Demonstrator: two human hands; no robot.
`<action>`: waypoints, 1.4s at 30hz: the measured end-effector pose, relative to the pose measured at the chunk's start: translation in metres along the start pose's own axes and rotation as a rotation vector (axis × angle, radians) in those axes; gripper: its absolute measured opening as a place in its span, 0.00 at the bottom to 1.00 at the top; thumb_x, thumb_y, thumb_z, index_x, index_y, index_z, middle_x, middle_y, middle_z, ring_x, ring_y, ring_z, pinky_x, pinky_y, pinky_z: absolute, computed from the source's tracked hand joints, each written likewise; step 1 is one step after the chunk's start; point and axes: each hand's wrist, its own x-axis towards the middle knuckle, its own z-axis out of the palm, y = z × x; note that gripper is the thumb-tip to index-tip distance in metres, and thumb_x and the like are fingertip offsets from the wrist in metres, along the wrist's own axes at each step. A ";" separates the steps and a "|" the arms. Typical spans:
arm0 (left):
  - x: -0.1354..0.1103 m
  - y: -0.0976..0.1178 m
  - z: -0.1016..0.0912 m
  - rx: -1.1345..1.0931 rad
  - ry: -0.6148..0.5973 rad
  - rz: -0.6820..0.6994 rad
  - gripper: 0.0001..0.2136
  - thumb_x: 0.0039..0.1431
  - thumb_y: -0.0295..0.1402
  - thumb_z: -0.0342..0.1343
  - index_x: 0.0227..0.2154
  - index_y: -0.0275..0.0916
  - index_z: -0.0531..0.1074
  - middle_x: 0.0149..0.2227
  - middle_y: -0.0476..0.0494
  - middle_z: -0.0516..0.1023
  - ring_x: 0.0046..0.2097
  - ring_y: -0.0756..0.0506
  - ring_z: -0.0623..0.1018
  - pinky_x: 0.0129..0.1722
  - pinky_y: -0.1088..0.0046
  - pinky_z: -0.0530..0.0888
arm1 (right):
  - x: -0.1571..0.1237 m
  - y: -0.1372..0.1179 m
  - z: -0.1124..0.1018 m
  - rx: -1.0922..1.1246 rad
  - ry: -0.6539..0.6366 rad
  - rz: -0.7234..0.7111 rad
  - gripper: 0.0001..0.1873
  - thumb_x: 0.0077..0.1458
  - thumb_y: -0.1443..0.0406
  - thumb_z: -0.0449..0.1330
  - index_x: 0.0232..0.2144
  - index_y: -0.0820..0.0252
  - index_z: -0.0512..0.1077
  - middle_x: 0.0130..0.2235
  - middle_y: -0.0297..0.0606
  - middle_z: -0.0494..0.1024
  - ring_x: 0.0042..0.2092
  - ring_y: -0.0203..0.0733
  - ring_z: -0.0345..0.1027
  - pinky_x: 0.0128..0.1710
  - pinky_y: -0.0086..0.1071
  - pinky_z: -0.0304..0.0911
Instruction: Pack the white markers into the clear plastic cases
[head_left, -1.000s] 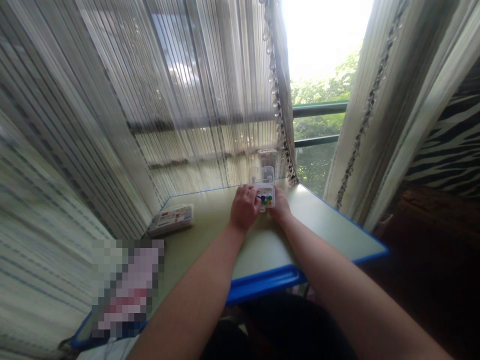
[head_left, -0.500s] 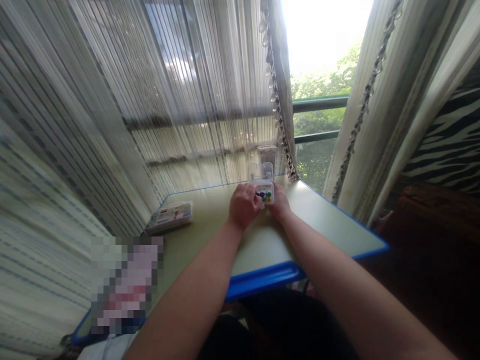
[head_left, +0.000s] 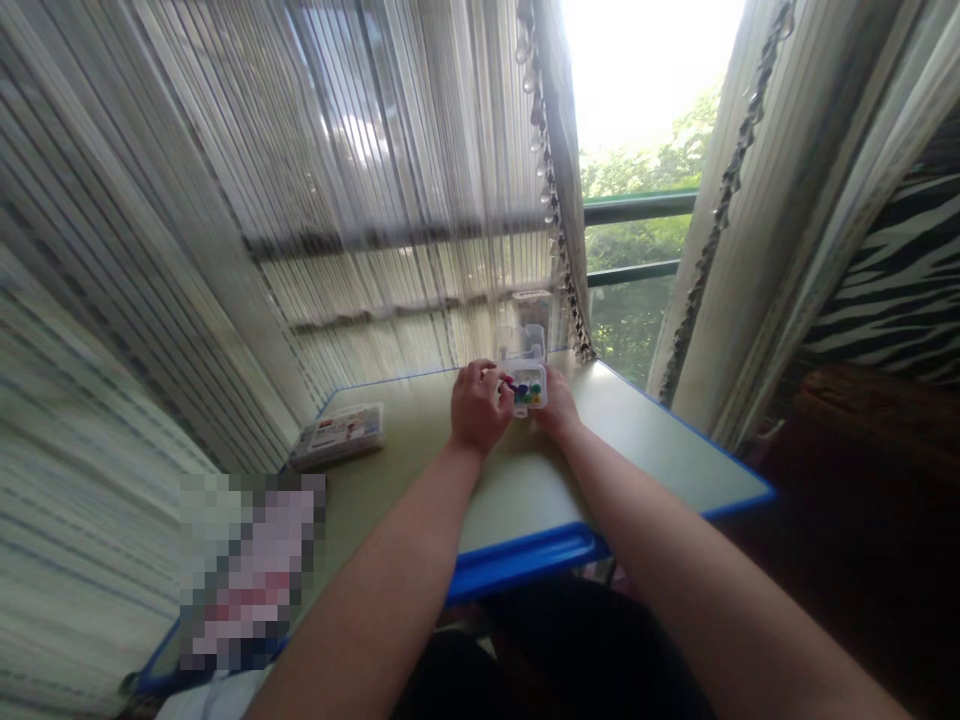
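Observation:
A small clear plastic box (head_left: pixel 532 373) with its lid (head_left: pixel 521 343) raised is tilted toward me above the table. Small coloured pieces (head_left: pixel 527 392), among them purple, green, yellow and red ones, lie inside it. My right hand (head_left: pixel 560 402) is closed round the right side of the box. At the left rim is my left hand (head_left: pixel 477 408), its fingers curled with the tips by the pieces. Whatever those fingertips hold, if anything, is too small to make out.
A flat clear case (head_left: pixel 341 435) lies on the left of the pale, blue-edged table (head_left: pixel 652 460). Another clear container (head_left: pixel 532 300) stands behind the open box. String curtains (head_left: pixel 390 200) hang beyond the table, and a blurred pink item (head_left: pixel 259 580) is at the left edge.
My left hand has drawn slightly left from the box, showing more of the pieces inside. My right hand keeps hold of the box in nearly the same place.

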 end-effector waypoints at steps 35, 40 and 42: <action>0.016 0.012 -0.008 -0.441 0.212 -0.359 0.18 0.52 0.37 0.55 0.45 0.38 0.62 0.45 0.37 0.70 0.47 0.43 0.72 0.45 0.63 0.72 | -0.002 -0.015 -0.004 0.050 -0.137 -0.155 0.20 0.39 0.68 0.59 0.39 0.59 0.70 0.44 0.44 0.74 0.46 0.48 0.68 0.48 0.40 0.65; 0.023 0.018 -0.012 -0.541 0.278 -0.356 0.21 0.52 0.36 0.55 0.48 0.38 0.61 0.46 0.38 0.68 0.47 0.44 0.72 0.44 0.65 0.73 | -0.001 -0.020 -0.008 0.032 -0.137 -0.204 0.18 0.40 0.66 0.59 0.38 0.60 0.71 0.42 0.44 0.75 0.45 0.49 0.69 0.47 0.40 0.65; 0.024 0.018 -0.014 -0.525 0.265 -0.338 0.26 0.51 0.37 0.56 0.53 0.39 0.58 0.48 0.37 0.68 0.48 0.43 0.71 0.43 0.66 0.73 | -0.001 -0.021 -0.008 0.018 -0.143 -0.200 0.19 0.40 0.65 0.60 0.38 0.60 0.70 0.41 0.44 0.75 0.42 0.49 0.69 0.45 0.41 0.65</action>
